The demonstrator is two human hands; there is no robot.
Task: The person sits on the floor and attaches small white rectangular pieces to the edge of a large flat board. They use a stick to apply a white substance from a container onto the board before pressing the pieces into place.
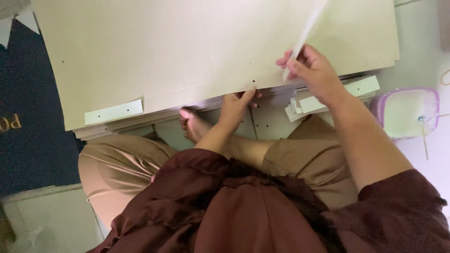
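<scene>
Board stack fills front – open floor only right, past purple-rimmed tub.

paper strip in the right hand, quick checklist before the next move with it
1. Strip held: ok. The right hand pinches the white paper strip near its lower end.
2. Sheet steadied: ok. The left hand has a grip on the near edge of the large cream sheet.
3. Strip flat on the sheet: not ok, it slants up and away.
4. Spare strips in reach: ok, a pile of strips lies under the right wrist.
5. Short strip at the sheet's left corner: cannot tell if fixed.
6. Purple-rimmed container: contents cannot tell.
</scene>
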